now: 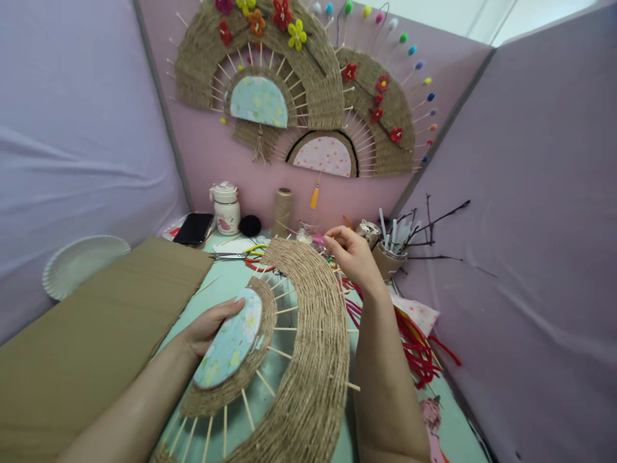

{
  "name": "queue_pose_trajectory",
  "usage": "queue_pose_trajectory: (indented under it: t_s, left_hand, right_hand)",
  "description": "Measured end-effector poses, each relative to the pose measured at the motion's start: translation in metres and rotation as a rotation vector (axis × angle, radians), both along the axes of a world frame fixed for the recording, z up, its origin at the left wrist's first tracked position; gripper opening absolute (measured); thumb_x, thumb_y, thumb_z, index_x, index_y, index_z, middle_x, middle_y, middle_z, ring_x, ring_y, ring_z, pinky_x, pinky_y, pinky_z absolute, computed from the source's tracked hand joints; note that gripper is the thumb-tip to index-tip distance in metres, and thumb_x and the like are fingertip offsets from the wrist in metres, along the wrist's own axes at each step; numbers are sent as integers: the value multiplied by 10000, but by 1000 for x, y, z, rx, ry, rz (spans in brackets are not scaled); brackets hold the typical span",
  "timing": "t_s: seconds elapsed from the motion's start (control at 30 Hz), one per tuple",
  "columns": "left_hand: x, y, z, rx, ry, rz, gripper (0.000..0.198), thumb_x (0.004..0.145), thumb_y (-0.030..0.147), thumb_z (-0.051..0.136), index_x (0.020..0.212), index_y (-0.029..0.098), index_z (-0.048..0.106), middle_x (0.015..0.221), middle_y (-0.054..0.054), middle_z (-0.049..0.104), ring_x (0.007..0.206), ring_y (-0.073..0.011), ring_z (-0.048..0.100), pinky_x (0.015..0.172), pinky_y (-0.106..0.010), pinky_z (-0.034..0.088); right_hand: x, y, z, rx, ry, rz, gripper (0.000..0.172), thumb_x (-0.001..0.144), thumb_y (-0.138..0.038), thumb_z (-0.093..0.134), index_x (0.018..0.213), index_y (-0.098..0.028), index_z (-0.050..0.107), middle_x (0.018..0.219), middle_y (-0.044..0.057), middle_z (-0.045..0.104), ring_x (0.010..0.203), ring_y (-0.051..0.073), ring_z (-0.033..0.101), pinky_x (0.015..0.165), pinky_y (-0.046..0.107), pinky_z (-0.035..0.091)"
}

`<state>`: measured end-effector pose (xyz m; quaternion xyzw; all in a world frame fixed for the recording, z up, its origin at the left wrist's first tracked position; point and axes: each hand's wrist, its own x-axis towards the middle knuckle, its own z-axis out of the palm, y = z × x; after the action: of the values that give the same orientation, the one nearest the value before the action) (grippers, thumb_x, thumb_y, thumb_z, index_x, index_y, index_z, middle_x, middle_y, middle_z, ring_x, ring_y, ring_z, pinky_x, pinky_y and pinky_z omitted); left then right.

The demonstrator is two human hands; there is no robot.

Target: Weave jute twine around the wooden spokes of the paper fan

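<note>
A half-round fan woven of jute twine (321, 321) on thin wooden sticks is held up in front of me. Its small half-round centre is covered with blue floral fabric (236, 341). My left hand (214, 325) grips that centre from the left edge, thumb on the fabric and the other fingers hidden behind. Above the fan's upper right edge, my right hand (349, 254) is closed in a pinch on a thin strand of twine. The strand appears to run left toward the twine spool (283, 212) at the back.
Cardboard (96, 347) and a paper plate (81, 260) lie left. Scissors (236, 256), a phone (194, 228) and a lidded cup (225, 209) are behind. Red pipe cleaners (419, 354) and a pot (389, 260) with glue sticks and twigs stand right. Finished fans (321, 77) hang on the back panel.
</note>
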<state>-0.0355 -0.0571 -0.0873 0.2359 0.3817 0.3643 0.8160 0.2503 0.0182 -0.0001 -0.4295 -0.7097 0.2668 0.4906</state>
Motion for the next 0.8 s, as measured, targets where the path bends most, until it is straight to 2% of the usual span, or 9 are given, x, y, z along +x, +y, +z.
queue_pose_trajectory:
  t_s: [0.2, 0.3, 0.43, 0.6, 0.8]
  left_hand:
    - [6, -4, 4, -21, -1, -40, 545, 714, 236, 807, 1210, 125, 611, 775, -84, 766, 651, -247, 736, 640, -304, 585]
    - [10, -5, 6, -5, 36, -51, 448, 693, 237, 825, 1093, 133, 654, 779, -79, 768, 654, -229, 731, 628, -289, 580]
    - [13, -7, 8, 42, 74, -80, 348, 696, 254, 823, 987, 135, 675, 804, -79, 768, 719, -241, 733, 673, -298, 577]
    - [13, -10, 2, 74, 113, -108, 377, 689, 292, 825, 1008, 144, 688, 805, -66, 762, 764, -260, 732, 686, -308, 571]
    - [14, -11, 1, 84, 77, -98, 426, 609, 353, 882, 934, 155, 690, 797, -68, 763, 734, -251, 727, 687, -311, 572]
  right_hand:
    - [-1, 0, 0, 64, -20, -5, 184, 905, -404, 560, 842, -232, 582, 624, -39, 466, 570, 133, 412, 551, 290, 301]
    - [-2, -1, 1, 88, 11, -5, 198, 900, -413, 567, 827, -230, 581, 652, -29, 495, 593, 137, 434, 566, 292, 316]
    - [0, -1, 0, 71, 11, -4, 201, 878, -420, 599, 819, -228, 588, 620, -38, 468, 566, 132, 400, 549, 293, 295]
    - [1, 2, -2, 54, -26, -14, 231, 869, -446, 598, 793, -228, 600, 595, -41, 459, 552, 131, 386, 541, 293, 285]
    - [0, 4, -2, 13, 40, 29, 255, 852, -468, 589, 778, -224, 587, 666, -20, 517, 606, 142, 452, 577, 290, 337]
